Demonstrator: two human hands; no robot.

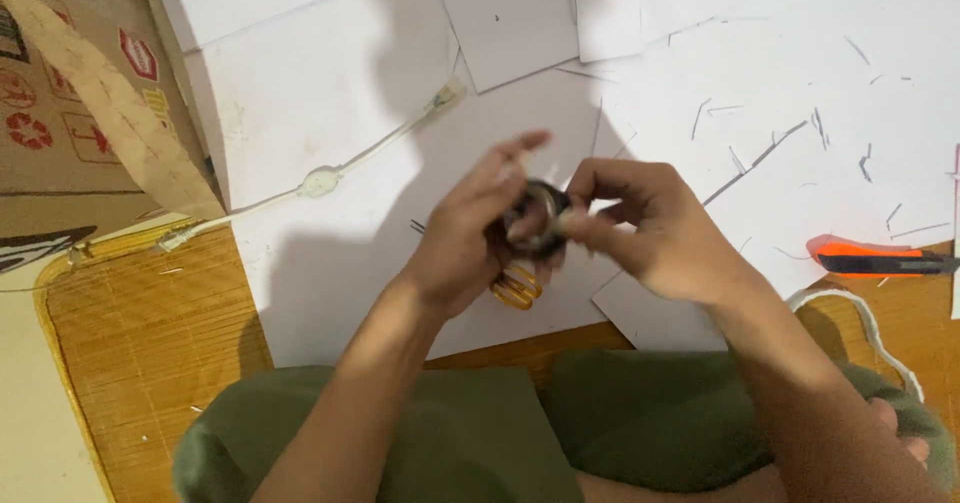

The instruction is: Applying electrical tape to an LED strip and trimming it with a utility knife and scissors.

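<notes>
My left hand point(468, 235) and my right hand point(648, 225) meet over white sheets on the floor. Between them they hold a small dark round part with a metal ring point(537, 221), the left palm cupping it from the left and the right fingertips pinching its right edge. Just below the left hand lies a small yellow coil point(516, 288); whether the hand touches it is unclear. The frame is blurred, so the part's details are hard to read.
White sheets point(330, 93) marked with cut lines cover the floor ahead. A white cable with an inline switch point(320, 181) runs across them. An orange and black utility knife point(880, 259) lies at the right. A cardboard box point(70, 93) stands at the left, on a bamboo mat point(150, 333). My green-clad legs point(480, 433) are below.
</notes>
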